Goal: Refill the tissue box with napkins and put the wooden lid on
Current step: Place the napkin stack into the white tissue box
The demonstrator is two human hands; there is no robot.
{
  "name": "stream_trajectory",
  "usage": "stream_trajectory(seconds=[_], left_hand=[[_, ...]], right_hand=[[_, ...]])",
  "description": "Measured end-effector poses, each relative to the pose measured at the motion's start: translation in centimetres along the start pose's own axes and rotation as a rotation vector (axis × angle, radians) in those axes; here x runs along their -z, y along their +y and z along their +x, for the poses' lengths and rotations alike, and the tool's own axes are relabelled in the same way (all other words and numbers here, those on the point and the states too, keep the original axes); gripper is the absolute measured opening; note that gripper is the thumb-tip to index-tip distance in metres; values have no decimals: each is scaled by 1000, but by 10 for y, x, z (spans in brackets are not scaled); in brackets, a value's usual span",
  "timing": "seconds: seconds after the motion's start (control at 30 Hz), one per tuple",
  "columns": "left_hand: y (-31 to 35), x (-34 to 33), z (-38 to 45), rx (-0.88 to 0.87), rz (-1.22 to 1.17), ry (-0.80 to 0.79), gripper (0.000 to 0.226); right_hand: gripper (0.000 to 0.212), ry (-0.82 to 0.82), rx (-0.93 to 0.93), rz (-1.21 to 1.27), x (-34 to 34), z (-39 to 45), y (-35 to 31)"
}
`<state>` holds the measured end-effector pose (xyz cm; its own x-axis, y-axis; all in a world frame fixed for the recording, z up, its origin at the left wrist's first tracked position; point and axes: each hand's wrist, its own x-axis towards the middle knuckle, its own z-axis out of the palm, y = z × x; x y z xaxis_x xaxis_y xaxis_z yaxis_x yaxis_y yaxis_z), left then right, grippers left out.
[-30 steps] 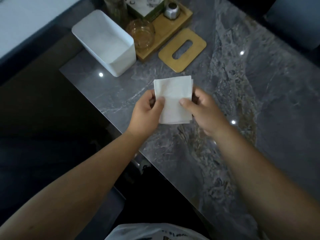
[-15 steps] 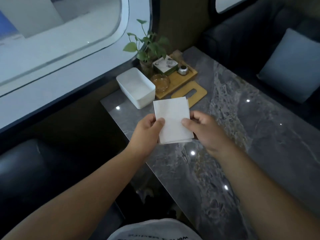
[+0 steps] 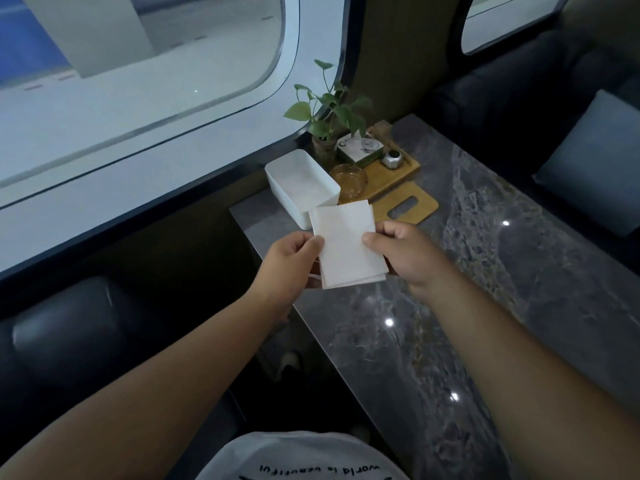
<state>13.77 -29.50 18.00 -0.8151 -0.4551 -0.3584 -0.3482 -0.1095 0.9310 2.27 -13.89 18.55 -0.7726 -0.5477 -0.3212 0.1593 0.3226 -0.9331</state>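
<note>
White napkins (image 3: 346, 247) are being pinched between thumb and curled fingers by the left hand (image 3: 291, 261) and right hand (image 3: 405, 254), above the table edge. Squaring the stack matters before lowering it into the open tissue box (image 3: 301, 185) at twelve o'clock; the wooden lid (image 3: 405, 204) is lying at one o'clock.
</note>
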Motion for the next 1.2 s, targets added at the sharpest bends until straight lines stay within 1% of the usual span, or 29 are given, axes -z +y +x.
stream_trajectory(seconds=[0.23, 0.33, 0.37, 0.4, 0.47, 0.6, 0.7, 0.8, 0.9, 1.0, 1.1, 1.2], left_hand=[[-9, 43, 75, 33, 79, -36, 23], [-12, 57, 113, 71, 110, -60, 26], [-13, 61, 126, 82, 116, -67, 25], [-14, 64, 138, 90, 125, -71, 25], [-14, 67, 164, 99, 150, -68, 23], [-15, 72, 209, 123, 208, -46, 24], [-20, 73, 237, 152, 256, -44, 28], [-24, 74, 256, 187, 288, -33, 19], [-29, 76, 267, 159, 388, -55, 21], [-31, 78, 273, 117, 491, -74, 23], [-30, 79, 278, 39, 698, -106, 26], [-29, 80, 285, 21, 812, -128, 27]], right_hand=[[17, 56, -59, -113, -30, 67, -8], [32, 91, -93, -181, -39, 105, -11], [33, 99, -102, -207, -42, 118, -12], [31, 107, -117, -232, -44, 131, -14], [19, 129, -141, -278, -47, 157, -17], [9, 137, -117, -432, -49, 207, -21], [18, 138, -98, -539, -51, 241, -22], [27, 127, -71, -732, -55, 264, -17], [29, 120, -49, -902, -63, 277, -9], [28, 99, -26, -990, -70, 286, -3], [20, 74, 19, -1048, -74, 292, 1], [12, 50, 52, -1117, -75, 298, 4]])
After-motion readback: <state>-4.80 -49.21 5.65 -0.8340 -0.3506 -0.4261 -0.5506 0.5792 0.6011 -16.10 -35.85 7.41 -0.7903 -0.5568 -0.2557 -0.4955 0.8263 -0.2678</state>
